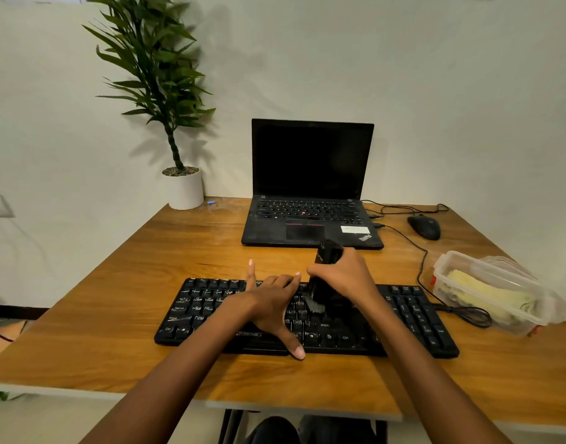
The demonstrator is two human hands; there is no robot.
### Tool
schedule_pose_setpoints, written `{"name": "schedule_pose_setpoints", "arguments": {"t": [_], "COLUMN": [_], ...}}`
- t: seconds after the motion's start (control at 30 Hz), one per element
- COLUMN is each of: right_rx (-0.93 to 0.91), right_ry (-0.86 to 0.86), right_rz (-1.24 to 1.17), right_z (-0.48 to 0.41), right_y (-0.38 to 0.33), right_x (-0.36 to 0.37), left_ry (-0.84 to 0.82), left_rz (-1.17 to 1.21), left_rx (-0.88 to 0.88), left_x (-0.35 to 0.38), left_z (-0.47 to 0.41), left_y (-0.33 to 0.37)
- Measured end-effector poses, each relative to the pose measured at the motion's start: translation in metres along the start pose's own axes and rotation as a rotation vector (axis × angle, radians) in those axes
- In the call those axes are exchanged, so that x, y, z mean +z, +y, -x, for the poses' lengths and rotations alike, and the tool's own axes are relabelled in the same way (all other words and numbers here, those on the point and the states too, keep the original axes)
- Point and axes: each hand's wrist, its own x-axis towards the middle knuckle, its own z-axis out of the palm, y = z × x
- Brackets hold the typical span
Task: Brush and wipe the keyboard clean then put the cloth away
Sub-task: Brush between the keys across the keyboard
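Observation:
A black keyboard (pixel 413 315) lies across the near part of the wooden desk (pixel 147 283). My left hand (pixel 272 302) rests flat on its middle with fingers spread, thumb at the front edge. My right hand (pixel 345 274) grips a black brush (pixel 323 277) held upright, its bristles touching the keys just right of my left hand. A yellow cloth (pixel 486 290) lies inside a clear plastic box (pixel 441 270) at the desk's right side.
An open black laptop (pixel 310 184) stands behind the keyboard. A black mouse (pixel 424 227) and cables lie at the back right. A potted plant (pixel 183 187) stands at the back left corner. The box's lid leans behind the box.

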Motion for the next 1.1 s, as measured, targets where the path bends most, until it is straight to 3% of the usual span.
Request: {"name": "schedule_pose_setpoints", "arguments": {"t": [0.1,0.3,0.47,0.63,0.8,0.87,1.0,1.1], "right_rx": [-0.087,-0.083,-0.135,-0.022,-0.116,-0.08,0.009,-0.067], "right_ry": [0.083,-0.117,0.031,-0.183,0.055,0.038,-0.161,-0.006], "right_rz": [-0.047,0.038,-0.063,-0.008,-0.073,-0.089,0.004,0.005], "right_z": [0.003,-0.003,0.001,-0.003,-0.002,0.008,0.008,0.0], "right_y": [0.005,0.001,0.006,0.005,0.006,0.012,0.007,0.002], "right_x": [0.012,-0.002,0.016,-0.005,0.009,0.012,-0.001,0.001], "left_ry": [-0.004,-0.014,-0.005,-0.019,0.001,0.004,0.004,-0.006], "left_rz": [-0.001,0.01,0.016,0.006,0.001,-0.003,0.008,-0.001], "left_rx": [-0.001,-0.003,0.003,-0.008,-0.003,0.001,0.006,-0.002], "left_x": [0.001,-0.002,-0.001,-0.001,0.0,0.0,0.0,-0.002], "left_z": [-0.002,0.0,0.0,0.0,0.0,-0.001,0.0,0.001], "left_y": [0.0,0.001,0.0,0.0,0.001,0.0,0.0,0.001]}}
